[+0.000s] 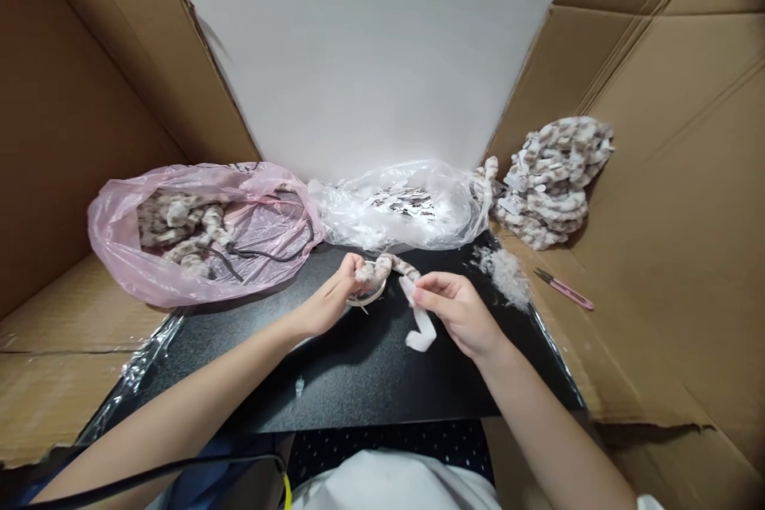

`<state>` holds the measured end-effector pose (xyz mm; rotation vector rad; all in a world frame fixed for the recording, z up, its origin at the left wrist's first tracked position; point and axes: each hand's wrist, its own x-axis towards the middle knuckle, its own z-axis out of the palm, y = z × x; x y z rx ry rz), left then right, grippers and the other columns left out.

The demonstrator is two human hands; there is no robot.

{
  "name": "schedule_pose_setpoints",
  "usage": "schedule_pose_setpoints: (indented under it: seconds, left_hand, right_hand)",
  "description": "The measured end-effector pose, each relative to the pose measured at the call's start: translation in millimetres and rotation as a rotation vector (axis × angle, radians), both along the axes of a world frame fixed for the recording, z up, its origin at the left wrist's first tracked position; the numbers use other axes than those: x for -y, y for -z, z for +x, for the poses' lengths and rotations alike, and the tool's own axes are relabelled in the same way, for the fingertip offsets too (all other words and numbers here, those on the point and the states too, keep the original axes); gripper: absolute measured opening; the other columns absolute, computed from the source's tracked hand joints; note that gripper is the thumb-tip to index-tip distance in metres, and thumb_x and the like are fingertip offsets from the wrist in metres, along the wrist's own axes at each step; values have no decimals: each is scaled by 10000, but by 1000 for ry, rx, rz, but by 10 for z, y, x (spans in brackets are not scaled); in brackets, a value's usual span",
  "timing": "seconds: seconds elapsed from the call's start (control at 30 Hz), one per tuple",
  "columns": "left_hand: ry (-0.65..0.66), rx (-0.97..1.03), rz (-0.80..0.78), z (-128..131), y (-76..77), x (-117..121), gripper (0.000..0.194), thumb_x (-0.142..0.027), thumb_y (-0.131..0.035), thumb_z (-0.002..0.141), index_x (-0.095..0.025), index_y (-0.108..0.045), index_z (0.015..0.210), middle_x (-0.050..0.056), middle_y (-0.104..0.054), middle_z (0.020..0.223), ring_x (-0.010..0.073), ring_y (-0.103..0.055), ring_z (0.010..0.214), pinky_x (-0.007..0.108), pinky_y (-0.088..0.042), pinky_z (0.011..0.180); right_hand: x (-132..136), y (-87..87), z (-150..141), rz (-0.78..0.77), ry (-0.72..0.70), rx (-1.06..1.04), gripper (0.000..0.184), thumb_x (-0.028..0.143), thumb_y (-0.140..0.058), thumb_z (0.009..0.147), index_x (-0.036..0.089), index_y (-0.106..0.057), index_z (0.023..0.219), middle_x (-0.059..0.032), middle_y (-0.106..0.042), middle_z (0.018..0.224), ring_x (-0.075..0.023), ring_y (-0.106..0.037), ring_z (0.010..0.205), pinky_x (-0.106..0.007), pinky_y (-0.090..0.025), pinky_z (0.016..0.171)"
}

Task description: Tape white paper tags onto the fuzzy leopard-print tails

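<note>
Work surface: black table [358, 390], backed by a white panel [370, 48] and flanked by brown cardboard [675, 143]. At far left, partly on the table: pink plastic bag [116, 255], open toward the near side, with mottled plush pieces [173, 215] and a dark cord [275, 256] inside. At rear centre, just beside the pink bag: clear plastic bag [347, 219], containing white-and-dark scraps [406, 203]. At far right, against the cardboard: heap of mottled plush [555, 175]. In front of the heap: loose pale fluff [508, 279] near the table's right edge, then pink-handled snips [565, 289] on cardboard. At centre, above the table: mottled plush strip [400, 264], bent and spanning the gap between both hands. Left hand [331, 303]: fingers closed on the near-left end of the plush strip, with a round, pale-rimmed object [367, 301] just below, mostly hidden. Right hand [463, 315]: thumb and forefinger pinching a white strip [424, 331] at its upper part, lower end dangling in a bend. Join between white strip and plush strip: impossible to tell.
</note>
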<state>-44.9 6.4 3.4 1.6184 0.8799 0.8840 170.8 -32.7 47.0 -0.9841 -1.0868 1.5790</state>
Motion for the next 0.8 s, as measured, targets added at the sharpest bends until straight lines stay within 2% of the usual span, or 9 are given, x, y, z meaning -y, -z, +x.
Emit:
schedule_pose_setpoints:
  seconds: [0.07, 0.17, 0.27, 0.37, 0.47, 0.6, 0.8]
  left_hand:
    - [48, 135, -102, 61, 15, 15, 111, -273, -371, 913, -218, -314, 837, -36, -375, 739, 124, -375, 665, 271, -351, 634]
    - [44, 245, -186, 106, 43, 34, 182, -345, -476, 917, -195, -389, 860, -23, -452, 760, 117, -428, 678, 265, -363, 648]
    - [-32, 279, -206, 111, 56, 54, 285, -418, -611, 861, -179, -459, 889, -30, -501, 727, 105, -460, 649, 241, -365, 627]
    - [-121, 254, -242, 113, 45, 77, 322, -409, -710, 787, -158, -523, 859, -35, -550, 656, 93, -488, 600, 219, -367, 601]
    - [-182, 247, -293, 124, 25, 105, 337, -394, -772, 718, -133, -595, 840, 2, -642, 680, 111, -570, 627, 229, -426, 637]
    - [-225, 277, -318, 148, 8, 136, 319, -364, -805, 675, -121, -673, 834, 24, -703, 717, 125, -624, 655, 235, -481, 663]
    - [-236, 288, -285, 168, -1, 175, 280, -305, -835, 635, -127, -700, 803, 33, -739, 787, 136, -670, 728, 232, -523, 722]
  right_hand:
    - [-26, 76, -91, -15, -15, 11, 268, 383, -847, 567, 169, -706, 644, 5, -654, 605, -114, -565, 566, -266, -472, 601]
    - [-49, 211, -215, -33, -5, 34, 239, 369, -832, 585, 168, -717, 643, -3, -671, 616, -124, -582, 588, -277, -480, 635]
    - [-71, 336, -317, -30, 47, 53, 214, 345, -819, 589, 166, -720, 654, -11, -686, 636, -132, -594, 594, -277, -479, 633]
    - [-105, 441, -398, 37, 123, 101, 198, 340, -787, 620, 159, -718, 665, -17, -688, 641, -127, -584, 573, -259, -455, 588]
    - [-138, 520, -448, 84, 168, 157, 192, 334, -764, 645, 150, -716, 668, -22, -685, 638, -124, -573, 557, -247, -428, 552]
    - [-147, 561, -463, 78, 199, 170, 208, 345, -750, 665, 143, -701, 660, -25, -673, 624, -128, -568, 550, -247, -416, 542]
    - [-112, 537, -479, 95, 251, 200, 214, 345, -728, 687, 138, -682, 660, -15, -641, 604, -122, -538, 550, -247, -401, 542]
